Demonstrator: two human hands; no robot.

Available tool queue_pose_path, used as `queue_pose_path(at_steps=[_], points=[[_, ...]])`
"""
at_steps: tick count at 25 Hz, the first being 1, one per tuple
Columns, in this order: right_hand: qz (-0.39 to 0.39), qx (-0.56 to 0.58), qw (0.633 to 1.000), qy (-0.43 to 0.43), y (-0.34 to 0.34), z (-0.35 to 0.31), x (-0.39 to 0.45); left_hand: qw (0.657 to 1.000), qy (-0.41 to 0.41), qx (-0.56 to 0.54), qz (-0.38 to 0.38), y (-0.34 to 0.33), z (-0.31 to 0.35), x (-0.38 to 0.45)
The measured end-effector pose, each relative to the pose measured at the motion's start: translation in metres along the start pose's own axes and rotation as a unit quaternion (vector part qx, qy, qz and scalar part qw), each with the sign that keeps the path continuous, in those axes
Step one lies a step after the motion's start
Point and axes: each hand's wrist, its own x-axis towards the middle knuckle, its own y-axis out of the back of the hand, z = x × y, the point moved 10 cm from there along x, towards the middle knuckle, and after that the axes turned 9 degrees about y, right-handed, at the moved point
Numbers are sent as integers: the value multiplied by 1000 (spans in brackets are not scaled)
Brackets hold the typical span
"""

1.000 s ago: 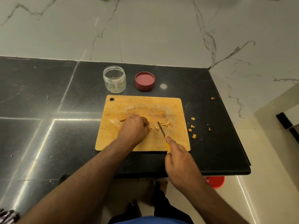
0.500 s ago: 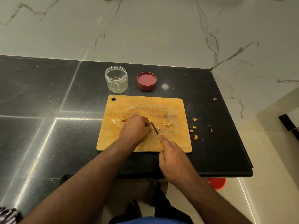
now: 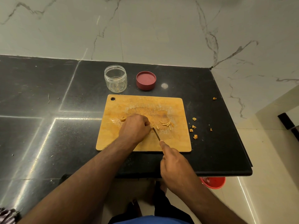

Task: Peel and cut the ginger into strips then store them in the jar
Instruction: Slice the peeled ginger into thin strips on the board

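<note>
On the cutting board (image 3: 178,139), near its middle, my left hand (image 3: 134,128) is curling its fingers down over the piece of ginger; the ginger itself is mostly hidden under them, so I cannot tell its exact shape. My right hand (image 3: 175,167) is wrapping its grip around the handle of the knife (image 3: 156,134), with the forefinger lying along the top. The blade is pointing away from me and a little to the left, and its tip is arriving just beside my left fingertips, on their right side. So the ginger is lying to the left of the blade, and I judge the next cut must fall close to those fingers. The cut strips (image 3: 166,124) are lying to the right of the blade. The jar (image 3: 115,78) is standing open on the bench (image 3: 48,135) behind the board, well apart from both hands.
</note>
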Motion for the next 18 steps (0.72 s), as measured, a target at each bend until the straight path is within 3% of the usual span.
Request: queue_pose_path(at_steps=[6,18], points=[[51,19,998,9,22,3,-5,1000,-5,1,10,1,-2,-5],[22,13,999,36,9,-9,16,1000,7,-4,7,3,-5,-3]])
